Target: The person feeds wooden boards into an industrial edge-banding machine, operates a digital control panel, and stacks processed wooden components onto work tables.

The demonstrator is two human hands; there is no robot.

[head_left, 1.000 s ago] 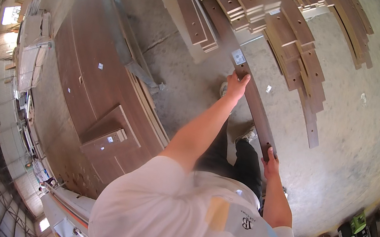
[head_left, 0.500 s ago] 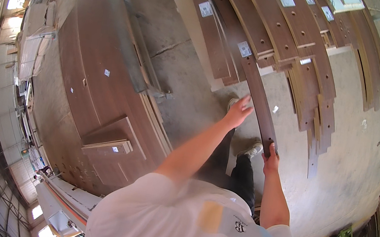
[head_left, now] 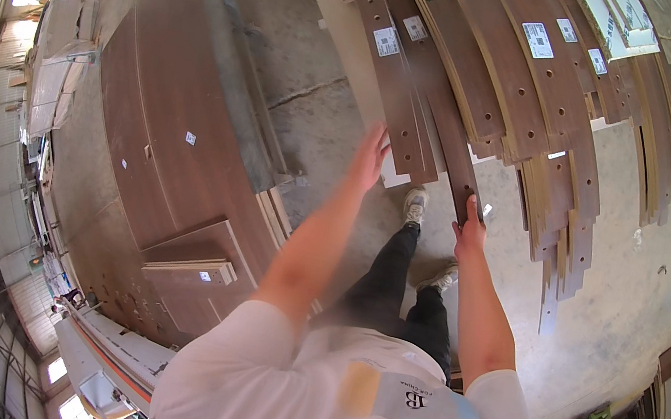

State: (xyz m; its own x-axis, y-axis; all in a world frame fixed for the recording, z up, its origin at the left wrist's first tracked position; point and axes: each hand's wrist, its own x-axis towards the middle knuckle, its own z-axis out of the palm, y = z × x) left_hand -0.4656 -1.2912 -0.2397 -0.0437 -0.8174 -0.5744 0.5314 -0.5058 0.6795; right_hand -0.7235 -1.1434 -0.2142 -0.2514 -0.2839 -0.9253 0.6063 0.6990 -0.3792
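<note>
Narrow brown board (head_left: 453, 145), now farther in among stacked boards (head_left: 393, 95); right hand's (head_left: 471, 234) fingers grip its near end. Left hand (head_left: 368, 166) has released it, fingers extended beside the stack; apparently, the right alone guides it.

Left forearm (head_left: 317, 224): we note it reaching forward, leaning slightly rightward, motion-blurred.
Left hand (head_left: 371, 160): farther forward than the right; fingers extended, outline slightly blurred.
Right forearm (head_left: 486, 301): angled forward and inward from a bent elbow (head_left: 503, 360).
Right hand (head_left: 470, 225): closed in a grip, thumb forward on top; we see the fingers only partly.
Feet (head_left: 415, 206): left ahead of right.
</note>
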